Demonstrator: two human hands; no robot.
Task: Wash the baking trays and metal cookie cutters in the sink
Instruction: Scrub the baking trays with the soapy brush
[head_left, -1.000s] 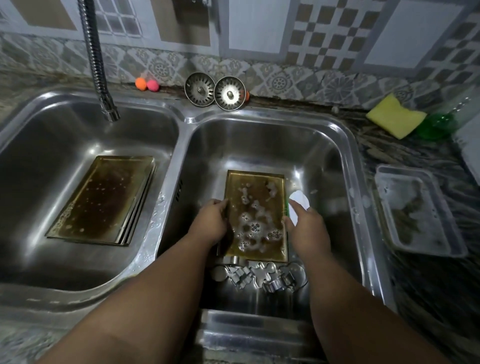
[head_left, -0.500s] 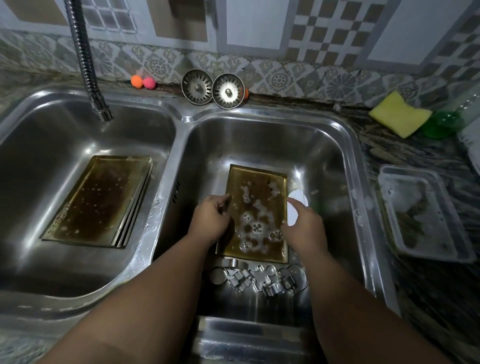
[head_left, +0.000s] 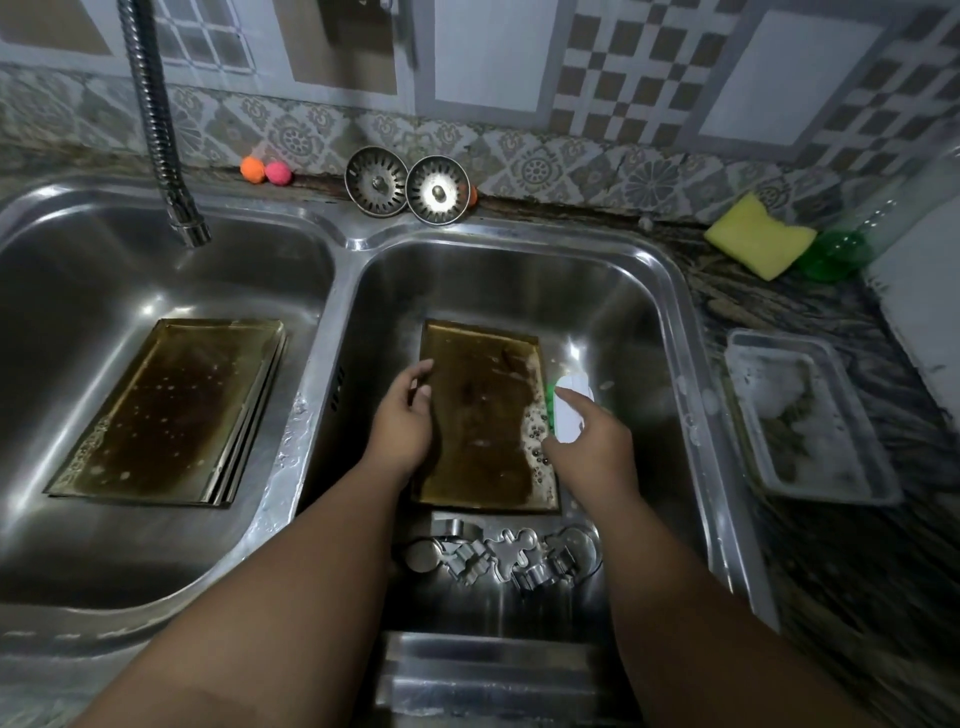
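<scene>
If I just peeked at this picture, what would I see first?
Two hands meet in the middle: the left hand holds a brown tray in the right basin, and the right hand holds a white scrubber at the tray's soapy edge. Shiny cutters lie in a heap just in front of that tray. More trays sit stacked in the left basin.

Home kitchen: double sink (head_left: 358, 240), tiled backsplash (head_left: 571, 166).
</scene>
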